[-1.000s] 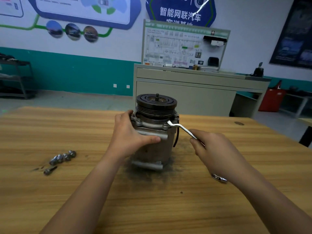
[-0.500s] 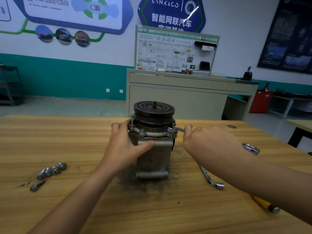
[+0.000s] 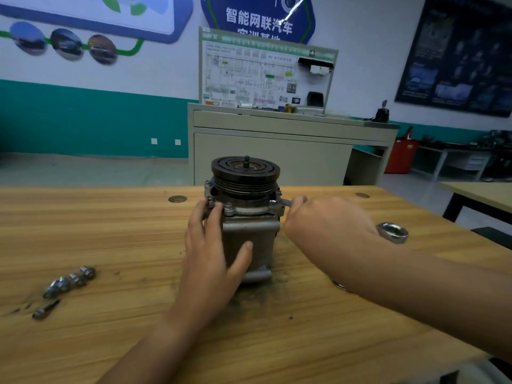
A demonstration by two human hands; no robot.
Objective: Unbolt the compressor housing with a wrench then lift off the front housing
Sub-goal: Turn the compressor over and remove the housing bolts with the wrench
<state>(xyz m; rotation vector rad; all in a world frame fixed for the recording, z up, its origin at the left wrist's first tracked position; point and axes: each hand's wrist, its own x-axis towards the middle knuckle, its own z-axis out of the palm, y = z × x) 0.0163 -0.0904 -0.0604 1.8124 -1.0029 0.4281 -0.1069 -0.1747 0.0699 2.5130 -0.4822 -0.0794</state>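
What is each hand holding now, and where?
Right hand: silver wrench, mid-shaft. Left hand: grey metal compressor, by its left side.

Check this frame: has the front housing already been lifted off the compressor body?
No, the front housing sits on the compressor body, steadied by the left hand, while the right hand holds the wrench.

There is a single view, worn on the person's head, looking forward and slightly down across the wooden tabletop (image 3: 110, 234). It sits close: both forearms enter from the bottom edge, at about 6 and 4 o'clock, and the compressor (image 3: 245, 217) stands near frame centre. Toward 12 o'clock the view reaches the far wall (image 3: 83, 115) and a grey cabinet (image 3: 271, 151). The wide lens bends the edges.
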